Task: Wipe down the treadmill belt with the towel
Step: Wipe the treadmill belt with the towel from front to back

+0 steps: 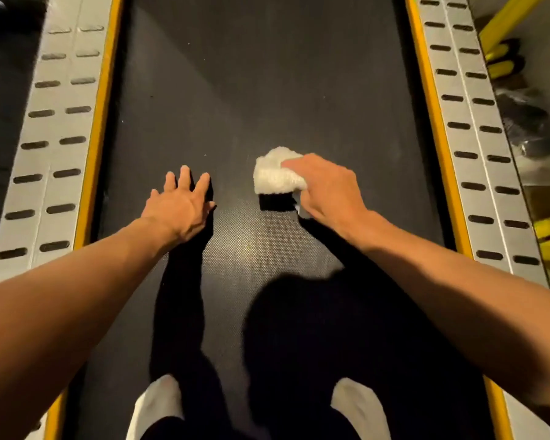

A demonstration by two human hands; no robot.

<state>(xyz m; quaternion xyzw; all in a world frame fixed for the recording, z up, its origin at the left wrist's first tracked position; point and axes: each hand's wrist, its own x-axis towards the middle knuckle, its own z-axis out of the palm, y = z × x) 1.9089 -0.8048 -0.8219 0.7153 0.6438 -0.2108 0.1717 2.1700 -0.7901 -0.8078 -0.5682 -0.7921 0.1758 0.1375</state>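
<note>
Fingers of the right hand clutch the bunched white terry towel against the dark textured treadmill belt, which stretches lengthwise ahead, while the left hand lies spread open alongside.

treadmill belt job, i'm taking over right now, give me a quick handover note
Right hand grips the bunched white towel, pressed on the belt right of centre.
Left hand open, fingers spread, flat on the belt beside it, apart from the towel.
Feet in white socks stand on the belt's near end.
Done: cannot tell how much is wiped; no marks show.
Left: probably run the towel over the whole belt, out to the yellow strips.
</note>
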